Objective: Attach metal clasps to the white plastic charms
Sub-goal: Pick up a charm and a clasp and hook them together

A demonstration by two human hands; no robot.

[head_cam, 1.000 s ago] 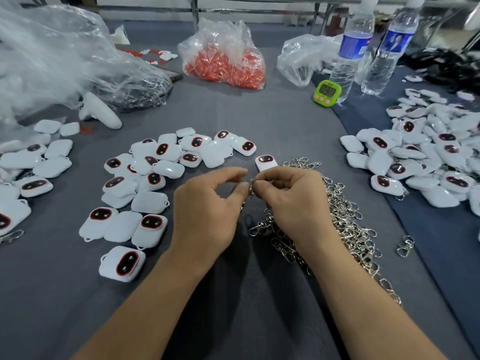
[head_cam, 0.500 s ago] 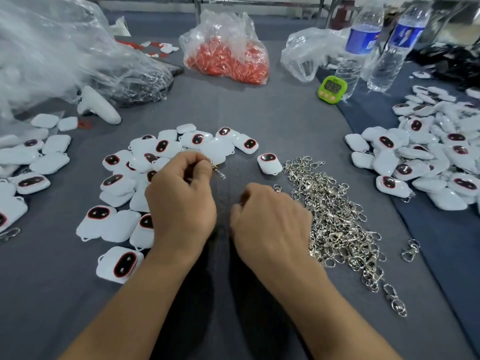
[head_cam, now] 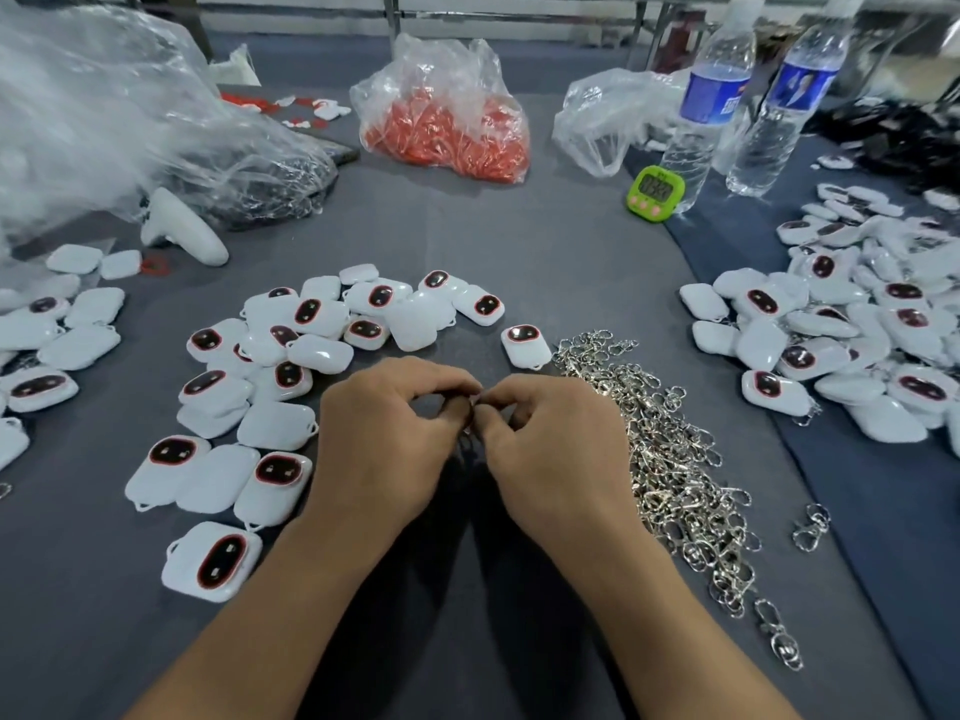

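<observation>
Fingertips [head_cam: 460,388] of left hand [head_cam: 384,449] and right hand [head_cam: 550,452] pinch a small silver metal clasp [head_cam: 471,403]. Curled fingers hide most of it.

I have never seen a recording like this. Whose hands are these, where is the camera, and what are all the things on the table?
There is no machine here: a person works with bare hands, and the one camera sits on the person's head, looking forward and down. So the left hand and the right hand reach in from the bottom. Their fingertips meet and pinch one small metal clasp, mostly hidden by the fingers. On the grey table lie white charms on the left, a heap of loose clasps on the right, and more charms farther right. At the back stand a green timer, two water bottles and a bag of orange pieces.
</observation>
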